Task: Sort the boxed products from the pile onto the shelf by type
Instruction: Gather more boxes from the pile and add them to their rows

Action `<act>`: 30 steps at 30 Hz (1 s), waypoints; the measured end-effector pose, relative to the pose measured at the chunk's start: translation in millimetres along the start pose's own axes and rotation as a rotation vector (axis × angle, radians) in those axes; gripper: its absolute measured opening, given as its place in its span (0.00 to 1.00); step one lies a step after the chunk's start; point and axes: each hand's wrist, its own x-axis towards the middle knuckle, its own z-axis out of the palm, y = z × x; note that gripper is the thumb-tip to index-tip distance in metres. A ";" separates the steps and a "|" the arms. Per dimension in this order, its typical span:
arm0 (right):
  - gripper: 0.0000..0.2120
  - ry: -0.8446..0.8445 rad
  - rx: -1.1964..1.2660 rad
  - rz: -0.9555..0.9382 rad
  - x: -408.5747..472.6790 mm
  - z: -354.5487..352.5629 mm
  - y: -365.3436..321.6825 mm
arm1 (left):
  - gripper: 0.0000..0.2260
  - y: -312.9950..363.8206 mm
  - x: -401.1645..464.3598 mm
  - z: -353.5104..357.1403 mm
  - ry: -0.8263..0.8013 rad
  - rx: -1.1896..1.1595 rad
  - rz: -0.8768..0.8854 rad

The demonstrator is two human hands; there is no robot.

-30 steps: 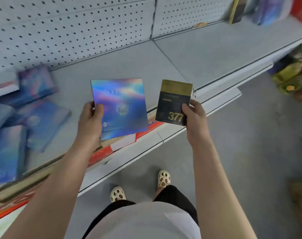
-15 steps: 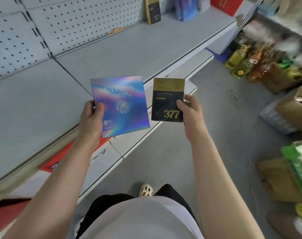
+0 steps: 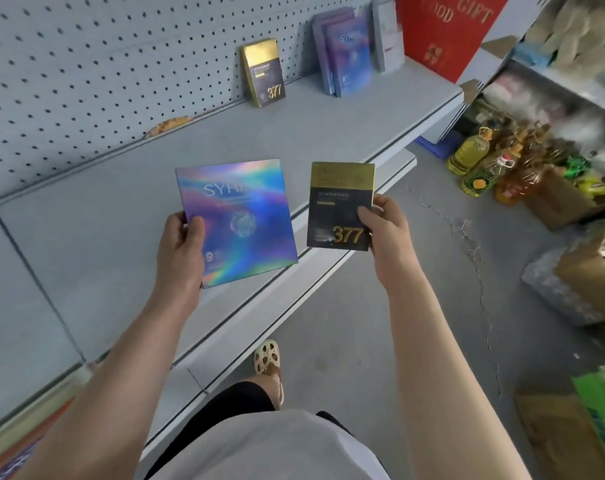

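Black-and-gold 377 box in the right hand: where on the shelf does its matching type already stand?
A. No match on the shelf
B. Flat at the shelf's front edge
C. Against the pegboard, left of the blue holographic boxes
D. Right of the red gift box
C: a matching 377 box stands upright against the pegboard, left of the blue holographic boxes, apart from them.

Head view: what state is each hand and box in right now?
left hand: grips the holographic box, face up.
right hand: grips the held 377 box, face up.
shelved 377 box: upright, leaning on the pegboard.
shelved holographic boxes: upright, side by side.
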 end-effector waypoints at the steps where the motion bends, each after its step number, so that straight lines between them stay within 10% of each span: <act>1: 0.10 -0.010 -0.006 0.001 18.4 3.3 -8.9 | 0.03 2.3 15.9 10.8 0.001 -0.003 0.002; 11: 0.10 -0.095 -0.088 -0.076 188.2 36.5 -74.0 | 0.05 38.3 122.6 85.2 0.149 0.045 -0.019; 30: 0.23 -0.753 -0.769 -0.482 437.6 155.9 -82.3 | 0.06 18.4 160.0 215.5 0.745 0.041 -0.103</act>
